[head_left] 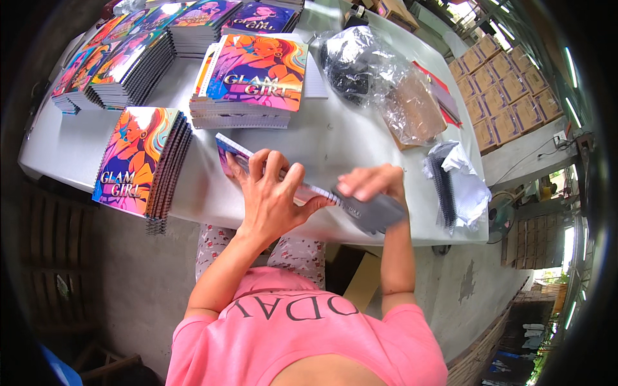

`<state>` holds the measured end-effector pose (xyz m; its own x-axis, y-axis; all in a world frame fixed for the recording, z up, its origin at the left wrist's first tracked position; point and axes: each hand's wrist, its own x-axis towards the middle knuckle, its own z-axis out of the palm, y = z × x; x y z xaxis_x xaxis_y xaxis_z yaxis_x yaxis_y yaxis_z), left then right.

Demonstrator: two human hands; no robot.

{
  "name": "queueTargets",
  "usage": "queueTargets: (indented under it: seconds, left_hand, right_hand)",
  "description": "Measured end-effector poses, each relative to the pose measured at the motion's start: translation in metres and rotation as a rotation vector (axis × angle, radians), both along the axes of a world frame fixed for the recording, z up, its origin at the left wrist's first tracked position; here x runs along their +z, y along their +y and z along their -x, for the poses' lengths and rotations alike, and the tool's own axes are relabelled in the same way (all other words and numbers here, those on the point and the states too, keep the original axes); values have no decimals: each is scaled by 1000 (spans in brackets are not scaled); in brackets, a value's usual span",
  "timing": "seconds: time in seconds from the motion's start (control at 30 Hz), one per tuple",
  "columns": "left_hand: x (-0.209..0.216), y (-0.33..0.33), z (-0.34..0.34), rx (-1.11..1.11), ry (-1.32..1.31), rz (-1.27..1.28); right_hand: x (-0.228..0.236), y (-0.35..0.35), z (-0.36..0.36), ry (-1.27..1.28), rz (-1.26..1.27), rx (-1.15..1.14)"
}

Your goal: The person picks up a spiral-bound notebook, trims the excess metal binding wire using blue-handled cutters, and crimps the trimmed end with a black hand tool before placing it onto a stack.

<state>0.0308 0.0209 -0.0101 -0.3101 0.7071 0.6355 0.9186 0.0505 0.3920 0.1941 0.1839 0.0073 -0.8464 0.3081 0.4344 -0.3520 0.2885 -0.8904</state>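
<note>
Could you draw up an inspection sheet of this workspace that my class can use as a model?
Surface: white table, partly covered.
Job's things: one spiral notebook held tilted on edge; a dark grey tool at its near end, blurred, exact type unclear; stacked notebooks with colourful illustrated covers beyond the hands and to the left.
Clutter: clear plastic bag, crumpled white paper beside dark spiral coils.
Hands: left hand grips the notebook; right hand, motion-blurred, holds the tool.
Cables: a dark cable near the wall at right; on the table, nothing seen.
Surroundings: stacked cardboard cartons, concrete floor.
</note>
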Motion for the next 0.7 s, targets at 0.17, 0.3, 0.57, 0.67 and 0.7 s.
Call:
queueTargets:
  seconds: [0.17, 0.3, 0.57, 0.67, 0.7]
  left_hand:
    - [6, 2, 1, -13, 9, -33]
    - [8, 0, 1, -11, -33, -21]
    - [8, -5, 39, 82, -33, -80]
    - [7, 0, 51, 12, -71, -152]
    - [7, -1, 50, -7, -80, -144]
  right_hand:
    - [6, -12, 10, 317, 284, 184]
    - [7, -3, 22, -250, -218, -304]
    - [2, -24, 32, 351, 368, 44]
    - [11, -21, 48, -187, -66, -246]
    - [15, -18, 50, -416, -197, -421]
